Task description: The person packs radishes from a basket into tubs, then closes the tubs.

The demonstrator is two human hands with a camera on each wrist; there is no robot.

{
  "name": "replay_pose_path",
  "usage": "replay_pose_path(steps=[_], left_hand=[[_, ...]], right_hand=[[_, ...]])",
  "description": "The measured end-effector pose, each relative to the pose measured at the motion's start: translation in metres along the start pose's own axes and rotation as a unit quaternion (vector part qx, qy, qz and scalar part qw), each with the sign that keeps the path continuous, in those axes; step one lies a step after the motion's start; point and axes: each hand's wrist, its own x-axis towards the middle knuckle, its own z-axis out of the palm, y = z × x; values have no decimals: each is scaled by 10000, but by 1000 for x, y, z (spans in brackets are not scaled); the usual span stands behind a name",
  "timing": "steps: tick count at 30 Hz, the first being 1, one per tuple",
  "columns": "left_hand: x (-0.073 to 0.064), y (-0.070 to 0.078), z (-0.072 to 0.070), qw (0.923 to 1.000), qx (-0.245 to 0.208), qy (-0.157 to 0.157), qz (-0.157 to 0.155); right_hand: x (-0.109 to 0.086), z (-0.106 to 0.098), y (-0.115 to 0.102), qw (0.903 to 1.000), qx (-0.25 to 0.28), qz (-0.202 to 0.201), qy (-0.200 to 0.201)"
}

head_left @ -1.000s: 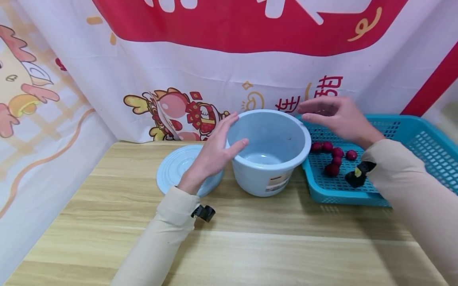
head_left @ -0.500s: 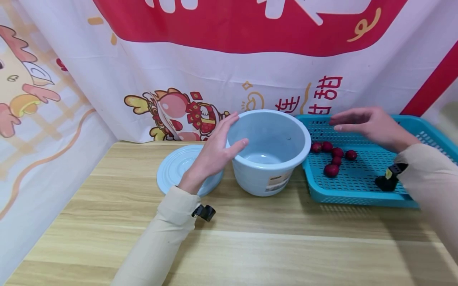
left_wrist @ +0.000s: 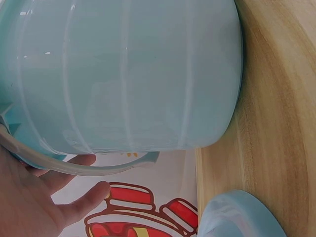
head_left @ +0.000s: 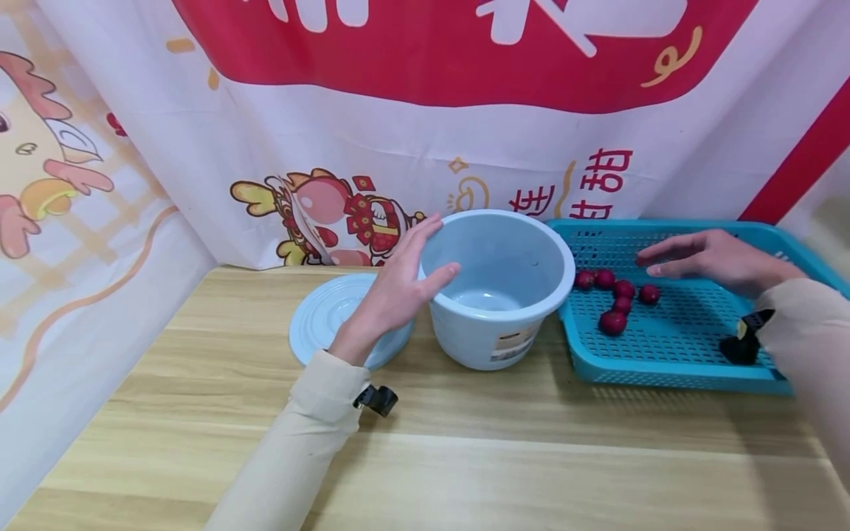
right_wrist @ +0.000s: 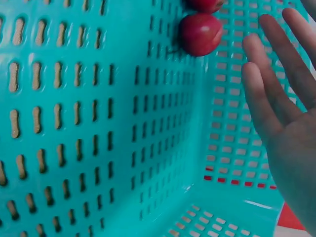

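Note:
In the head view a light-blue plastic bucket (head_left: 505,258) stands upright with nothing in it. My left hand (head_left: 392,287) rests against its left rim, fingers extended and thumb by the opening. The left wrist view has the bucket's handle (left_wrist: 74,167) hanging down its side, across the left hand (left_wrist: 29,197). Over the teal basket (head_left: 677,376) hovers my right hand (head_left: 724,258), holding nothing. Several small round red radishes (head_left: 623,289) lie in the basket's left part, left of that hand. In the right wrist view, extended fingers (right_wrist: 256,98) are near a radish (right_wrist: 200,34).
A light-blue round lid (head_left: 332,317) lies on the wooden table (head_left: 425,457) left of the bucket, partly covered by the left hand. Behind hangs a printed white-and-red cloth (head_left: 398,147). The basket stands right beside the bucket.
My right hand has moved from beside the bucket's right rim rightward and down over the basket. The left hand has stayed at the bucket, and the radishes have not moved.

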Motion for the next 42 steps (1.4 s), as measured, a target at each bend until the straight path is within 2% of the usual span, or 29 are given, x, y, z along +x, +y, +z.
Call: replay_pose_path(steps=[8,15,24,42], left_hand=[[0,-1,0,10000,13,4,31],[0,-1,0,10000,7,-3,28],[0,-1,0,10000,25,31,-14],[0,-1,0,10000,36,15,0]], right_hand=[[4,0,16,9995,-95,191,-222],[5,3,22,9971,-213,465,-559],[11,6,25,9942,-449,697,-686],[18,11,16,9935,-917,332,-579]])
